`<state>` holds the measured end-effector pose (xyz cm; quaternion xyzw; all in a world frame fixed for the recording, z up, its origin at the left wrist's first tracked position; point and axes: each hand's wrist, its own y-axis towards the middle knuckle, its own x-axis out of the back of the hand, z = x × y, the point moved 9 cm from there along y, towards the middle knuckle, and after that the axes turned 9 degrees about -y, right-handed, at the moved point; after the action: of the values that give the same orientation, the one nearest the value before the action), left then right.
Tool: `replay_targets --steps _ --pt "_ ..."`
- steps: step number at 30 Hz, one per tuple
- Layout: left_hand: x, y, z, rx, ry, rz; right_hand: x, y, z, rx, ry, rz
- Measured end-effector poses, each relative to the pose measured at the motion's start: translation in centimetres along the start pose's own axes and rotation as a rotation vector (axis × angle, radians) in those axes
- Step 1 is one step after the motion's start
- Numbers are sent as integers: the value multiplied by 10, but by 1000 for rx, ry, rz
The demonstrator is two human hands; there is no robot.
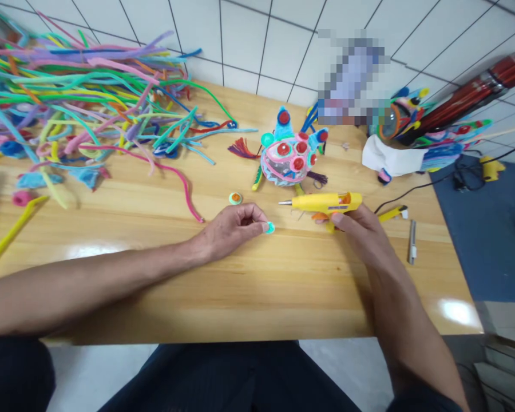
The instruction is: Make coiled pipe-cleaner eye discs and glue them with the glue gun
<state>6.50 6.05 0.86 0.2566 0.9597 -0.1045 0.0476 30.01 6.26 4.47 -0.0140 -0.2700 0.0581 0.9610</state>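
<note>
Between the thumb and fingers of my left hand (pixel 238 229) is a small turquoise disc (pixel 270 228), held just above the table. My right hand (pixel 364 229) is wrapped round the grip of a yellow hot glue gun (pixel 321 202), its metal nozzle pointing left, a short way above the disc. Behind both hands stands a colourful pipe-cleaner animal figure (pixel 287 157) with red round spots and blue ears. A small green and orange round piece (pixel 236 198) lies beyond my left hand's knuckles.
A big heap of pipe cleaners (pixel 90 97) covers the left back of the wooden table (pixel 240 303). On the right lie a grey utility knife (pixel 412 242), a yellow cutter (pixel 390 214) and a black cord (pixel 407 187). A red thermos (pixel 472 91) leans at the back right.
</note>
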Motion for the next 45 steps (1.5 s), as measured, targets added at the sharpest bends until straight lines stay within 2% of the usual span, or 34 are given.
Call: replay_targets --steps 2,6,10,14,19,22,25,29,32,35,37,40,45 --pt "-2 -2 1 -10 23 16 -1 1 -7 -46 37 21" --pt "-12 -9 8 3 77 92 9 6 -13 -105 31 -34" --pt "-16 -12 13 13 83 128 14 10 -15 -166 -69 19" --pt "-14 -10 10 -12 91 115 21 9 -13 -91 -139 -28" --pt "-14 -9 6 -34 93 114 26 -8 -22 -45 -336 -86" --pt "-14 -9 4 -48 102 108 30 -24 -29 -74 -358 -115" --pt "-13 -8 2 -59 114 102 30 -33 -31 -106 -348 -84" --pt "-14 -9 0 -59 130 115 28 -33 -18 -96 -373 1" --pt "-14 -9 0 -65 132 122 33 -31 -6 -90 -372 -19" --pt "-14 -9 0 -83 136 121 39 -33 14 51 -467 -103" --pt "-14 -9 0 -89 138 120 39 -34 28 169 -590 -114" --pt "-14 -8 0 -93 137 118 35 -34 40 278 -727 -46" --pt "-14 -8 -2 -94 145 114 33 -24 50 348 -804 77"
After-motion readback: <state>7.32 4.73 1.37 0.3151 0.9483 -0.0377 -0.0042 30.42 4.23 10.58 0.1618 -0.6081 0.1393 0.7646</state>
